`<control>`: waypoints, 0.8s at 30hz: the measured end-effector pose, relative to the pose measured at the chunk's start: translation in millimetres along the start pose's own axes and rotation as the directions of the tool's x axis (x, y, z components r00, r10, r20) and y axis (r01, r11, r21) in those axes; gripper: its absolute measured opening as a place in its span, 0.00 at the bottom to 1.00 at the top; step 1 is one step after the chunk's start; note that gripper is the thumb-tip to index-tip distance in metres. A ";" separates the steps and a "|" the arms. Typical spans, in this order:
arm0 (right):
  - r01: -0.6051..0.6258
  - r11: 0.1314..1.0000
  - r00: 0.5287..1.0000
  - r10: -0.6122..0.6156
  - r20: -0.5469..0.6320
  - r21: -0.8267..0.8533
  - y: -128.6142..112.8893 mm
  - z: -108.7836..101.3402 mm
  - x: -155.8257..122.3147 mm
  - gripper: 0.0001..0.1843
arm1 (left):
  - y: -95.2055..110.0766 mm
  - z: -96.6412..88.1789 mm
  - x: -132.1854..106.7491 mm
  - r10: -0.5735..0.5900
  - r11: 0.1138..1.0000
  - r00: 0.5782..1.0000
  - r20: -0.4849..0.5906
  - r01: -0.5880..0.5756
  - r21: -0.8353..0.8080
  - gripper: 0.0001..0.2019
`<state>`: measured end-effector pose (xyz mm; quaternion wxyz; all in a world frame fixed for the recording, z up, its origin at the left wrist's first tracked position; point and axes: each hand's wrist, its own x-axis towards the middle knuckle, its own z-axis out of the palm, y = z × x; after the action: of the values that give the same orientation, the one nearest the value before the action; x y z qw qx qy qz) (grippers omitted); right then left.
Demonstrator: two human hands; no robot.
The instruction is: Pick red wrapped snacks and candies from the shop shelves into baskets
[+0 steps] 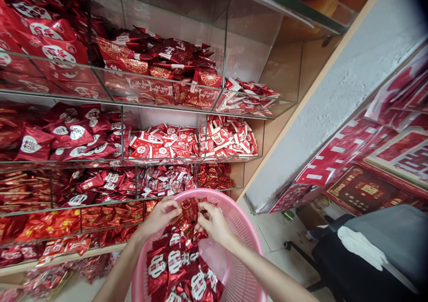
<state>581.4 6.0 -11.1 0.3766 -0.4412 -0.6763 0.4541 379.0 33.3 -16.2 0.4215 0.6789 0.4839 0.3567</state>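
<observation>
1. Left hand (pixel 162 216) and right hand (pixel 213 223) are both over the far end of the pink basket (pixel 238 217), just apart from each other.
2. A small shiny red packet (pixel 189 209) sits between them, held above the basket's contents.
3. Left fingers (pixel 175 208) are curled and closed on the packet's left edge, thumb side toward the camera.
4. Right fingers (pixel 203 208) are pinched on its right edge. The contact itself is small and partly hidden, and the grip looks like fingertips only.
5. The packet spans the gap between the two sets of fingertips, near the basket's far rim.
6. The pile (pixel 175 264) of red packets with white labels fills the basket's left half, and its right half shows bare mesh.
7. Glass shelf bins (pixel 167 110) ahead and to the left are packed with red packets, several kinds.
8. At right are a grey pillar (pixel 334 92), red decorations (pixel 384 159) and a dark chair (pixel 384 253) with a white cloth on it.
</observation>
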 end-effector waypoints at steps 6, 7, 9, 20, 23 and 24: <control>0.243 0.951 0.961 -0.262 -0.086 -0.191 -11.1 -2.0 -2.7 0.11 | 4.7 1.5 1.0 -0.018 0.999 0.999 -0.032 0.016 -0.047 0.10; 0.262 0.942 0.954 -0.285 -0.091 -0.210 -12.1 -2.4 -3.2 0.12 | 4.4 1.4 1.0 -0.028 0.999 0.999 -0.034 0.026 -0.043 0.10; 0.282 0.932 0.948 -0.307 -0.082 -0.228 -12.3 -2.8 -3.9 0.13 | 1.7 0.5 0.8 -0.043 0.999 0.999 -0.032 0.042 -0.034 0.10; 0.250 0.945 0.965 -0.261 -0.025 -0.210 -3.2 -0.1 -4.3 0.17 | 4.6 -2.5 -0.5 -0.078 0.995 0.997 -0.018 0.077 -0.056 0.13; 0.102 0.995 0.990 -0.101 -0.098 0.005 -3.3 3.0 0.2 0.12 | 8.1 -2.6 -1.5 -0.007 1.000 1.000 0.021 0.008 -0.018 0.15; 0.036 0.993 0.994 -0.025 -0.102 0.110 -2.6 4.2 2.7 0.10 | 8.1 -2.8 -1.8 -0.002 1.000 1.000 0.029 0.003 -0.016 0.15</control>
<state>576.1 6.8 -9.7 0.4411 -0.4314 -0.6368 0.4625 378.9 30.8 -7.7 0.4343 0.6801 0.4757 0.3502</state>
